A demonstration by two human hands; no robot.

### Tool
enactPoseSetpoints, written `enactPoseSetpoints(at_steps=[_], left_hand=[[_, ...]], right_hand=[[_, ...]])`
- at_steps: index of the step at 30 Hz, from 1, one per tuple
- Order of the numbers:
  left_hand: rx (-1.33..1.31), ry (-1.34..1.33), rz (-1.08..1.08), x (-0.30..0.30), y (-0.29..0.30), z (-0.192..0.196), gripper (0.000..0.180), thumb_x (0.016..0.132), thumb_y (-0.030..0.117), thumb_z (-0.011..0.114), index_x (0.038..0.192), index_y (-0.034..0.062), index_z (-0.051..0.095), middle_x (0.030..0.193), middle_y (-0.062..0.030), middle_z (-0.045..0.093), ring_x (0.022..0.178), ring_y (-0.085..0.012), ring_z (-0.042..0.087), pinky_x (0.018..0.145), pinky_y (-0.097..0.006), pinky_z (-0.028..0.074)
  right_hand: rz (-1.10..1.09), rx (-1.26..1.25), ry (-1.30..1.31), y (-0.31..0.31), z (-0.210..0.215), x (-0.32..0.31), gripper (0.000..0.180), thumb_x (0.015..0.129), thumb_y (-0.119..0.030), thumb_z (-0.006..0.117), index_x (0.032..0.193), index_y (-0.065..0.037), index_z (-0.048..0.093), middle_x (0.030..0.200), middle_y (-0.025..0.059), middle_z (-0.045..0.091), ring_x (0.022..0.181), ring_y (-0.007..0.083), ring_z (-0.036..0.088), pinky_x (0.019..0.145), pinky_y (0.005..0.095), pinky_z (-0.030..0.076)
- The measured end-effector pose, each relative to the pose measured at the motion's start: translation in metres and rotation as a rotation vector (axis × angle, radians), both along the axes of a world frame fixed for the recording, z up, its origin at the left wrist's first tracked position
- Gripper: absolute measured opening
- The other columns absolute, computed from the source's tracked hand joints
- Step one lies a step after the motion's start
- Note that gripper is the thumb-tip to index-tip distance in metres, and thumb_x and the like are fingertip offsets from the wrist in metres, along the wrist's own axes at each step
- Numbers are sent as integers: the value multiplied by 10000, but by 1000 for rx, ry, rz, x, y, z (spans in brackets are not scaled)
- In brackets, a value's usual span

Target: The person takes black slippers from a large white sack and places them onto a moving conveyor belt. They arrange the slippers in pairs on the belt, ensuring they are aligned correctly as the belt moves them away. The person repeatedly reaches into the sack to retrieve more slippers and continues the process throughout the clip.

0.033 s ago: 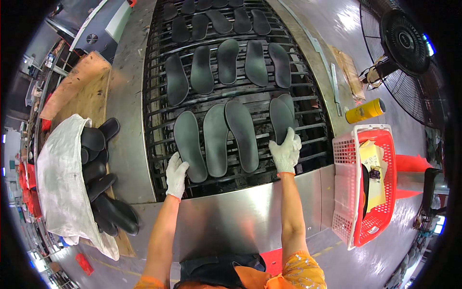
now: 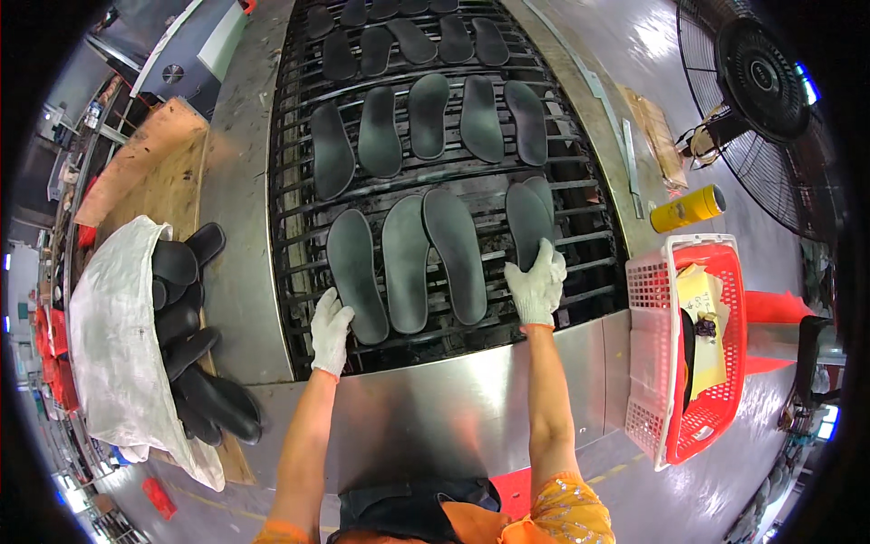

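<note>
Black insoles lie in rows on a slatted metal conveyor bed. My left hand, in a white glove, rests beside the leftmost front insole. Its thumb lies near that insole's lower edge, with the fingers apart. On the right, my gloved right hand grips the lower end of a dark insole, thumb on one side and fingers on the other. Another insole shows partly from behind it. Between my hands lie two insoles, one partly overlapped by its neighbour.
A stainless plate edges the bed in front of me. At left, a white cloth partly covers several black pieces. To the right stand a red and white basket, a yellow bottle and a large black fan.
</note>
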State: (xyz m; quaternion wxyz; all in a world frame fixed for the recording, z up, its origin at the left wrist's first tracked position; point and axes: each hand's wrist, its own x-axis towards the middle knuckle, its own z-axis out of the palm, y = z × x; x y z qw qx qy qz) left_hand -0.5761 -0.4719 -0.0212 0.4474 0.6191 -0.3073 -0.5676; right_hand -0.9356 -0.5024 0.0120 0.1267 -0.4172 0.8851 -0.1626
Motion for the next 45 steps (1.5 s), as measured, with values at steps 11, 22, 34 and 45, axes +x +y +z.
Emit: enactPoseSetpoints(at_steps=[11,22,34,45], left_hand=[[101,-62,49,27,38,-9,548,916,103,663,1414,-16,470,1188,-95,626,963,-140,632,852,-295,541],[17,-121,106,33,62,-34,394,889,18,660,1274,-32,593,1091,-92,672,912,-140,640,831,-275,535],[37,-111,98,23,62,-22,413,875,-17,639,1285,-33,585,1125,-107,663,1023,-183,651,912,-303,541],[51,-259,9,19,54,-14,407,885,14,649,1284,-45,595,1150,-134,680,1057,-181,655,960,-300,519]], right_hand=[[-99,-65,230,-43,-11,-74,662,767,-361,740,1361,-123,571,1402,252,492,1229,432,518,1024,486,459],[131,-170,-16,-51,-31,-97,535,822,-363,713,1302,-140,637,1367,206,546,1204,426,533,1024,482,450],[85,-77,248,-69,-41,-110,531,880,-498,634,1308,-183,632,1378,259,529,1235,449,524,996,528,458],[546,-44,84,-47,-28,95,720,769,-364,772,1397,-144,499,1396,264,420,1275,442,420,999,544,418]])
